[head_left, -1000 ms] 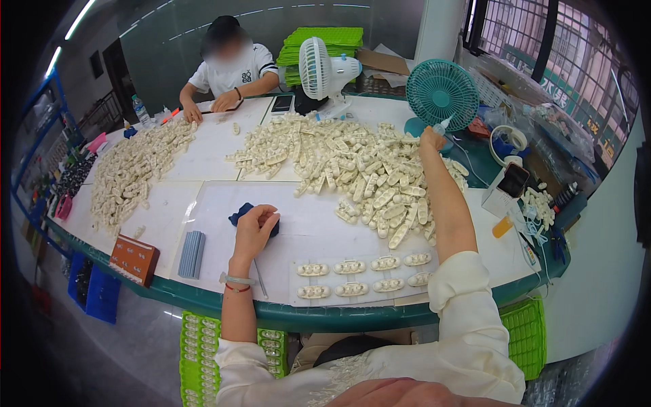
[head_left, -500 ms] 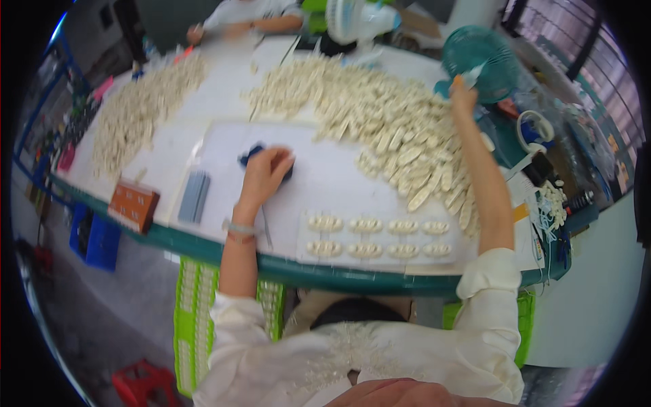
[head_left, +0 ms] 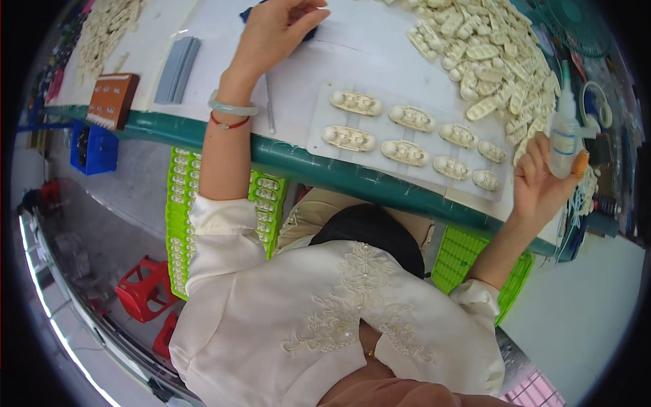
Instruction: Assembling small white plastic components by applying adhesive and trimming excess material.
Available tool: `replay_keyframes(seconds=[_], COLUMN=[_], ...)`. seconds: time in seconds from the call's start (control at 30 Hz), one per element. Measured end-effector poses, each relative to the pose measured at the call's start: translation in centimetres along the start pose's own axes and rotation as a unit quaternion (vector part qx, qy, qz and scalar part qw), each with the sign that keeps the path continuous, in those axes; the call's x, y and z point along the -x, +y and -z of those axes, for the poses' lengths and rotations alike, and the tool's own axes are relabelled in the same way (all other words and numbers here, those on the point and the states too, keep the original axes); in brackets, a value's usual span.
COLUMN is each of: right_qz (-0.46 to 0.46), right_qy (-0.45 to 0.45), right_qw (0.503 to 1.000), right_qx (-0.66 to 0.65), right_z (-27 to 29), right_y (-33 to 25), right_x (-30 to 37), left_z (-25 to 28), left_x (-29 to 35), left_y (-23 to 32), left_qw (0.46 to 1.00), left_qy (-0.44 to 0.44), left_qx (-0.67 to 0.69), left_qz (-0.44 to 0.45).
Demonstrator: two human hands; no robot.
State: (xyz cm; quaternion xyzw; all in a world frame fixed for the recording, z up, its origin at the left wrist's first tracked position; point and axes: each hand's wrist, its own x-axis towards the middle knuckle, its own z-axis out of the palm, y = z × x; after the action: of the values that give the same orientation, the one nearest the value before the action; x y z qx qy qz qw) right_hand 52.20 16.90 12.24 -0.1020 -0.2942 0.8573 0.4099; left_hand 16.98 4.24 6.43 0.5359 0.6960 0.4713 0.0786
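Note:
My right hand (head_left: 538, 182) grips a small clear squeeze bottle (head_left: 564, 141) with a pale green nozzle pointing up. An orange cover (head_left: 580, 165) sits on one of its fingertips. Left of that hand lies a translucent plate (head_left: 319, 122) bearing two rows of cream oval plastic parts (head_left: 356, 103). My left hand (head_left: 278, 30) is over a dark blue cloth (head_left: 308, 34), thumb and fingers apart, with nothing visible between them. The view's top edge cuts off part of its fingers. A thin metal rod (head_left: 270, 105) lies beside the left wrist.
A heap of loose cream parts (head_left: 491, 61) covers the table's right side; another pile (head_left: 108, 30) lies far left. Grey-blue strips (head_left: 178, 71) and a brown block (head_left: 113, 100) sit near the green table edge (head_left: 285, 156). Green trays (head_left: 180, 224) and a red stool (head_left: 144, 288) stand below.
My right hand has come back from the green fan toward the table's near right, bringing the bottle along. My left hand stays by the blue cloth. The view has tilted downward.

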Motion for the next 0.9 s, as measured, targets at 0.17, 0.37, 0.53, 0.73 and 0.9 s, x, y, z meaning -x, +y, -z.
replay_keyframes(seconds=[0.17, 0.37, 0.53, 0.73, 0.9], right_qz=[0.009, 0.052, 0.092, 0.186, 0.239], right_qy=[0.093, 0.119, 0.101, 0.136, 0.175], right_qw=[0.971, 0.962, 0.979, 0.965, 0.944], right_qx=[-0.218, -0.239, -0.15, -0.123, -0.143], right_z=[2.6, 3.4, 4.4, 6.8, 8.8], right_y=[0.8, 0.4, -0.3, -1.2, -1.7], right_x=[1.4, 0.5, 0.8, 0.5, 1.3], left_z=[0.2, 0.0, -0.6, -2.6, -9.4], left_x=[0.7, 0.8, 0.4, 0.2, 0.3], left_y=[1.0, 1.5, 1.3, 6.4, 12.6], left_qw=[0.999, 0.996, 0.999, 0.984, 0.931], left_qy=[-0.026, -0.037, -0.036, -0.144, -0.277], left_qx=[-0.034, -0.029, -0.002, -0.008, -0.002], left_qz=[0.02, 0.07, 0.008, -0.109, -0.237])
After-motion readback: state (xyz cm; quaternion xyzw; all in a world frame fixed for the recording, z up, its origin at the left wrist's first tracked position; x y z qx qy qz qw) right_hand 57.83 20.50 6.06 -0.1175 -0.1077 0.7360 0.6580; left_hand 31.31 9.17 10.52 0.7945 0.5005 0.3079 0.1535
